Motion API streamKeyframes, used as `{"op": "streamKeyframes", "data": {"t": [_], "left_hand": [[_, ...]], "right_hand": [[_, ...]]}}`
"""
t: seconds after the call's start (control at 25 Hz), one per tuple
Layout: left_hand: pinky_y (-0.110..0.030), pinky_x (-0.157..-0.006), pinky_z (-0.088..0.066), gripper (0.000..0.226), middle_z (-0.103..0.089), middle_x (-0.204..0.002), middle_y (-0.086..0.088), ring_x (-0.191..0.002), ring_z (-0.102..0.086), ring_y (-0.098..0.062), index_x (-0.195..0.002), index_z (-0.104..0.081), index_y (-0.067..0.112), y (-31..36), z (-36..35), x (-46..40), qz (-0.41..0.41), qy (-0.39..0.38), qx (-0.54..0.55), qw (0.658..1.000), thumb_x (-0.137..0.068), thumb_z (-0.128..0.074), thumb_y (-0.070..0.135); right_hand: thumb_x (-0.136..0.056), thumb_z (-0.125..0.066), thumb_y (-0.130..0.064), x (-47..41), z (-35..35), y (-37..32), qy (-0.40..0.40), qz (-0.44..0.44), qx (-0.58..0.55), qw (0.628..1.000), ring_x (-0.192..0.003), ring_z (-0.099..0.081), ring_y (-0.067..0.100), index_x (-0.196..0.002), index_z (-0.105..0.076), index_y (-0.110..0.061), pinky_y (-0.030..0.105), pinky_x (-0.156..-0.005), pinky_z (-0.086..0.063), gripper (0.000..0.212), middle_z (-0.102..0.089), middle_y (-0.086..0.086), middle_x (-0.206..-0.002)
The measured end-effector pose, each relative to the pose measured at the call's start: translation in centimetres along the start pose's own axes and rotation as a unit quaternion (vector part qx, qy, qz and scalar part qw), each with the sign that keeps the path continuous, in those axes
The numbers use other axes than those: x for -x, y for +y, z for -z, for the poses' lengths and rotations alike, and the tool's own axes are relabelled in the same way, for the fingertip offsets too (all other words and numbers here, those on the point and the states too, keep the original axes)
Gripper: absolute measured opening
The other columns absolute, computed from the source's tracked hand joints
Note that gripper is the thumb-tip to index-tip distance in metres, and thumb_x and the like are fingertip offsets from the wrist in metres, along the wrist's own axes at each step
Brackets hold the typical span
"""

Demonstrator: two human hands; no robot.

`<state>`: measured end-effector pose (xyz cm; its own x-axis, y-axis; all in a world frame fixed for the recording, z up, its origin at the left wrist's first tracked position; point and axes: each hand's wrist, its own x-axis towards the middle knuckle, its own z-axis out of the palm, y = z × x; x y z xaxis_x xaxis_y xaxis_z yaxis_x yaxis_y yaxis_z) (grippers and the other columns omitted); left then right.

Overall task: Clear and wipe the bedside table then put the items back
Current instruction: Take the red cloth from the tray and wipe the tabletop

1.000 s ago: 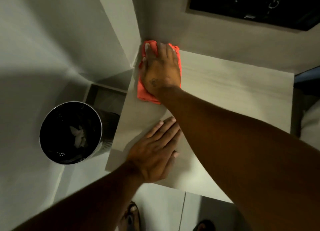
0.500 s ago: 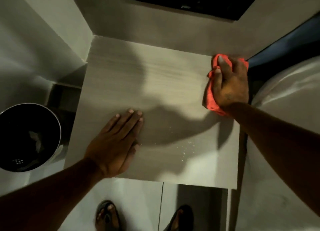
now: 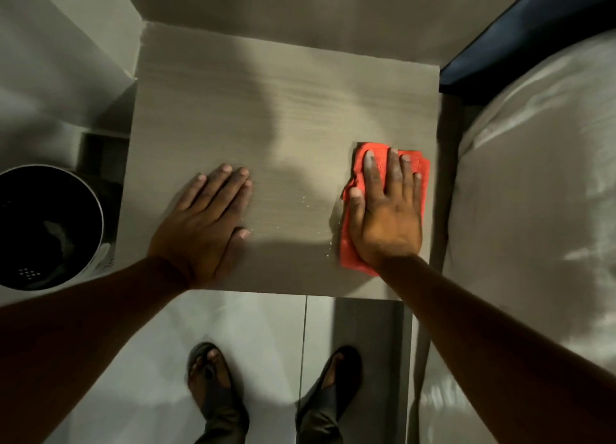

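The bedside table [image 3: 266, 110] has a pale wood-grain top with nothing standing on it. My right hand [image 3: 386, 217] presses flat on a folded red cloth [image 3: 416, 167] near the table's front right corner. My left hand [image 3: 206, 220] rests flat, palm down, on the front left part of the top and holds nothing. A few small white specks [image 3: 306, 203] lie on the surface between my hands.
A black round bin [image 3: 46, 227] with a metal rim stands on the floor left of the table. A bed with white bedding [image 3: 533, 210] borders the table's right side. Walls close in behind and at the left. My sandalled feet [image 3: 273, 387] stand on the tiled floor below.
My right hand swept the red cloth from the back left corner across to the back right, then down to the front right. My left hand stayed planted on the table.
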<state>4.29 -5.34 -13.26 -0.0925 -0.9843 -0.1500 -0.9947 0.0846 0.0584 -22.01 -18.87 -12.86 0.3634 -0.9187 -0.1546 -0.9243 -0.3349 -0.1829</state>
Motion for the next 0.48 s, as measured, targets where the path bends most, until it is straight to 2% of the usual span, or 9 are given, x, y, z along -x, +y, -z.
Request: {"op": "streamKeyframes", "data": {"t": [0.24,0.4,0.48], "left_hand": [[-0.052,-0.124,-0.019,0.069,-0.024,-0.165,-0.015,-0.155,-0.018,-0.032,-0.157,-0.024,0.005,-0.2,-0.3,0.0,-0.003,0.009,-0.011,1.0,-0.099,-0.031,0.042],[-0.053,-0.123,-0.019,0.071,-0.024,-0.165,-0.016,-0.155,-0.018,-0.032,-0.157,-0.024,0.005,-0.4,-0.4,-0.1,-0.003,0.006,-0.011,1.0,-0.098,-0.03,0.043],[-0.053,-0.124,-0.019,0.072,-0.025,-0.165,-0.015,-0.155,-0.018,-0.032,-0.157,-0.025,0.006,-0.3,-0.2,-0.2,0.006,-0.001,-0.009,1.0,-0.096,-0.03,0.044]], "right_hand": [[-0.101,-0.034,-0.042,0.3,-1.9,-7.7,0.023,0.061,-0.03,0.997,-0.151,-0.018,0.039,-0.154,-0.033,-0.019,0.053,-0.123,-0.01,0.058,-0.027,0.021,-0.161],[-0.102,-0.031,-0.044,0.0,-1.9,-9.3,0.012,0.052,-0.038,0.998,-0.152,-0.015,0.039,-0.155,-0.031,-0.018,0.053,-0.123,-0.009,0.059,-0.025,0.021,-0.162],[-0.1,-0.027,-0.05,0.2,-1.0,-9.2,0.004,0.057,-0.085,0.995,-0.153,-0.013,0.037,-0.156,-0.027,-0.017,0.05,-0.125,-0.006,0.065,-0.023,0.018,-0.163]]}}
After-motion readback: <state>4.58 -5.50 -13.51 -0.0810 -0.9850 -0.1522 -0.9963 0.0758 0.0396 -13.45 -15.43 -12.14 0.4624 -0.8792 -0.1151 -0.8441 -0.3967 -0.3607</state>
